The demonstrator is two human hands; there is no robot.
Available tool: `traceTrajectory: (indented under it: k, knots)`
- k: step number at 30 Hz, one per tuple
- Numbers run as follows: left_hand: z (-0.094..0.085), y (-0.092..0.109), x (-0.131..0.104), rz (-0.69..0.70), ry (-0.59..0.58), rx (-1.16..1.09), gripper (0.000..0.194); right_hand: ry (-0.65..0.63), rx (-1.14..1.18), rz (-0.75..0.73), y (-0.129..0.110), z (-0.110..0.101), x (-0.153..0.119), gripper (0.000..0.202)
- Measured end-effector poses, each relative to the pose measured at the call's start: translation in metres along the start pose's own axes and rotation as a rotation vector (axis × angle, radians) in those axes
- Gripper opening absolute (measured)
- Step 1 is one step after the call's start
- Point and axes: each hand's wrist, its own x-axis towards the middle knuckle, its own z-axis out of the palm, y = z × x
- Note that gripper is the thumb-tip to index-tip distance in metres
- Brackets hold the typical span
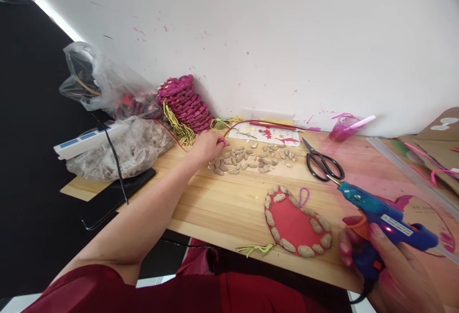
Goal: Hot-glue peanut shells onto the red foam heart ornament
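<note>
My right hand [390,265] is wrapped round a blue hot glue gun [376,208] with an orange trigger and a lit red light; its nozzle points left, close to the scissors' handles. My left hand [211,144] reaches to the far edge of the loose peanuts [238,157], fingers bent together; whatever is between the fingertips is too small to make out. Between the hands lies a red heart-shaped card [289,222] with peanuts along its rim and a few inside it. A purple loop [304,197] stands at its top and a yellow-green tassel [256,249] at its point.
Black-handled scissors [324,165] lie beyond the heart. Stacked magenta peanut hearts [186,105] lean on the wall, beside plastic bags [122,148] and a power strip [86,140]. A pink-stained cup [344,129] and a cardboard box [437,136] stand right.
</note>
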Motion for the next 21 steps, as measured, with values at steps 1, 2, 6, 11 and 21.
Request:
traceTrajectory:
  k: [1, 2, 6, 11, 21]
  knots:
    - [0.0, 0.0, -0.001, -0.001, 0.006, 0.001, 0.026, -0.009, -0.01, -0.001, 0.001, -0.002, 0.001, 0.041]
    - [0.001, -0.001, -0.001, 0.0, 0.01, 0.001, 0.026, -0.016, -0.021, -0.017, 0.002, -0.003, 0.001, 0.04]
    - [0.002, -0.004, -0.001, 0.012, 0.019, -0.014, 0.028, 0.015, -0.016, -0.081, 0.004, 0.0, 0.001, 0.039]
    - [0.004, -0.009, -0.001, 0.029, 0.043, -0.034, 0.03, 0.017, 0.029, 0.004, 0.006, -0.007, 0.01, 0.044]
    - [0.0, -0.01, -0.002, 0.077, 0.137, -0.096, 0.03, 0.064, 0.007, -0.041, 0.003, -0.002, 0.007, 0.044]
